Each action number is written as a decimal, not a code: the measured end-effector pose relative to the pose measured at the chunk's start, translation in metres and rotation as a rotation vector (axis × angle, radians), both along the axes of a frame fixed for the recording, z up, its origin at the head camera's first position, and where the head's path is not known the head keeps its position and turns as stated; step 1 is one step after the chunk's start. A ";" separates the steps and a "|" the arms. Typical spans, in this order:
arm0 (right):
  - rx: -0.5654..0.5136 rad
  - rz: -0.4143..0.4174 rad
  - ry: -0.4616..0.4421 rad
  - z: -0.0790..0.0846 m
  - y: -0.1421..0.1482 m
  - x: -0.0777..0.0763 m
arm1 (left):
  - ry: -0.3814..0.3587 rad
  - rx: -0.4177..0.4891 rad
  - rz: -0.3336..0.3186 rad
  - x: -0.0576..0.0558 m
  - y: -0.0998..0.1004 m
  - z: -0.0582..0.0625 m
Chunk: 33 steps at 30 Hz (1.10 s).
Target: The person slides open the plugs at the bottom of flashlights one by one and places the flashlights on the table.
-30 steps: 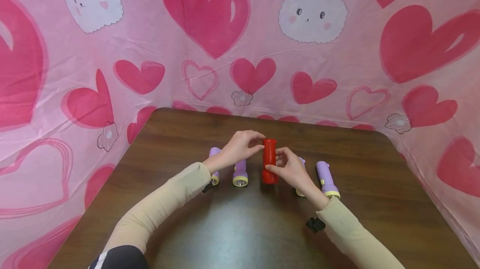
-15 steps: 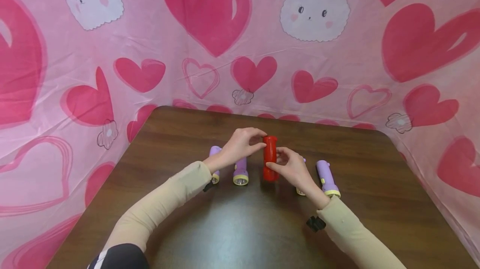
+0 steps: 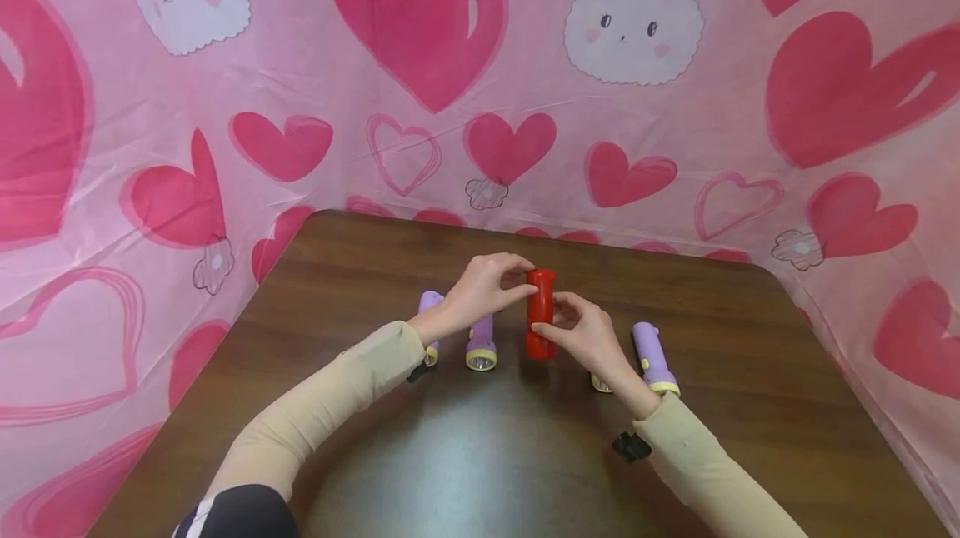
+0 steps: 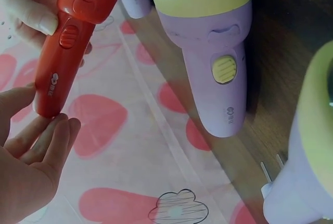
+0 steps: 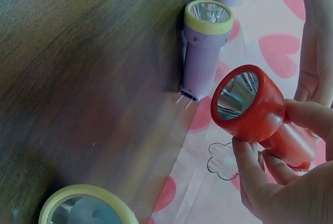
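A red flashlight (image 3: 540, 313) is held between both hands over the middle of the table. With thumb and fingers, my left hand (image 3: 491, 284) pinches its tail end. My right hand (image 3: 588, 334) grips it near the head from the right side. The left wrist view shows the red flashlight's ribbed switch (image 4: 68, 36) and a small white logo. Its silvery reflector (image 5: 238, 96) faces the right wrist camera. Close to the left hand lies a purple flashlight (image 3: 482, 342) with a yellow rim; another purple flashlight (image 3: 429, 303) is partly hidden behind the left wrist.
Right of the right hand lies a purple flashlight (image 3: 651, 351); one more, mostly covered by that hand, shows its yellow rim (image 3: 601, 384). Metal plug prongs (image 5: 184, 100) stick out of one purple tail. Pink heart-print cloth (image 3: 300, 63) surrounds the dark wooden table (image 3: 450, 455).
The red flashlight has shifted slightly upward in the head view, with both hands still on it. The right hand now covers more of the purple flashlight behind it.
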State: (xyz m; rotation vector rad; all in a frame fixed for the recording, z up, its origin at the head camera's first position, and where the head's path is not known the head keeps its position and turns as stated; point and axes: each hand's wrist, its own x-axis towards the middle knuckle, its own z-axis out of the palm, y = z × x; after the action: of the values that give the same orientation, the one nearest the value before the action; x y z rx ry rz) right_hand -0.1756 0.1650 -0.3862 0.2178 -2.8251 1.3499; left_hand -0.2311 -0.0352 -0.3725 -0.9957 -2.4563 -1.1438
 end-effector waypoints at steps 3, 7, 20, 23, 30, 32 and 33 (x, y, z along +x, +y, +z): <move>-0.005 0.005 0.005 0.000 0.000 0.001 | -0.003 0.009 -0.002 0.000 0.000 0.001; -0.006 0.008 0.019 -0.001 0.001 0.001 | -0.025 0.034 -0.008 0.001 0.000 0.002; -0.004 0.016 0.038 -0.001 0.001 -0.002 | -0.009 0.083 0.003 0.002 0.004 0.002; -0.012 0.023 0.037 0.000 0.000 -0.002 | -0.015 0.097 0.005 0.003 0.004 0.002; -0.012 0.035 0.045 0.002 -0.001 -0.002 | -0.042 0.107 0.007 0.002 0.004 0.003; -0.007 0.039 0.050 0.003 -0.001 -0.002 | -0.049 0.107 0.003 0.002 0.004 0.004; -0.003 0.042 0.054 0.003 -0.001 -0.002 | -0.051 0.106 0.001 0.002 0.004 0.004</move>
State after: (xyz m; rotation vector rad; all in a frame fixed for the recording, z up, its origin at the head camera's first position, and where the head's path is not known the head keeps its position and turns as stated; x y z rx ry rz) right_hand -0.1776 0.1641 -0.3830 0.3097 -2.7895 1.3354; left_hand -0.2295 -0.0308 -0.3683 -0.9462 -2.4063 -1.2997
